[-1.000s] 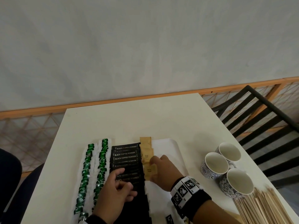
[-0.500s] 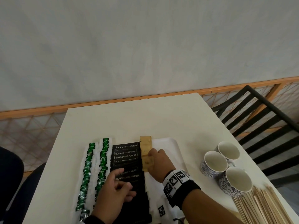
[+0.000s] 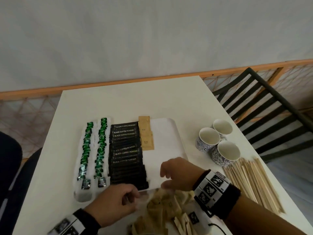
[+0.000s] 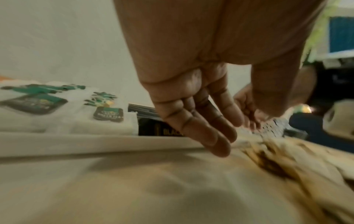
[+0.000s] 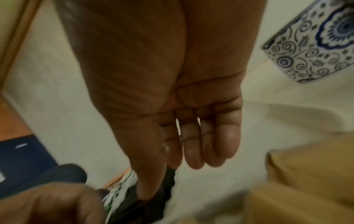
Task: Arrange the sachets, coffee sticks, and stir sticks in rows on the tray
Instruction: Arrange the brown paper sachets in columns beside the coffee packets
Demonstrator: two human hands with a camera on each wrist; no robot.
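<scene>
Brown-sachet row (image 3: 146, 135) just begun on tray (image 3: 171, 143); both right hand (image 3: 179, 174) and left hand (image 3: 116, 201), released and empty, reach the loose pile (image 3: 162, 206) at 6 o'clock — next, pinch one sachet.

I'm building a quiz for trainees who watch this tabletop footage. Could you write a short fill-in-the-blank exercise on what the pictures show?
1. Beside the tray stand ___ patterned cups.
2. The black sticks are printed BLACK ___ POWDER.
3. The brown sachets lie directly to the ___ of the black sticks.
4. The stir sticks lie on the table, ___ the tray.

Missing words: three; COFFEE; right; off
</scene>
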